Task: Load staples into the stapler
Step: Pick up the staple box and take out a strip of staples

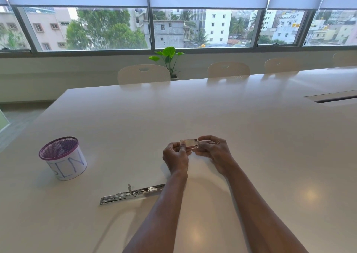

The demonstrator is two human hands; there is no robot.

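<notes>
Both hands, left hand and right hand, pinching staple box | stapler lying open near-left, long axis left-right, nearer left hand

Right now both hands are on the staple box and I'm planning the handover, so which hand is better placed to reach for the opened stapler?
Probably the left hand: the stapler lies on its side, partly under that forearm. The right hand would have to cross over; it could keep the staple box.
</notes>
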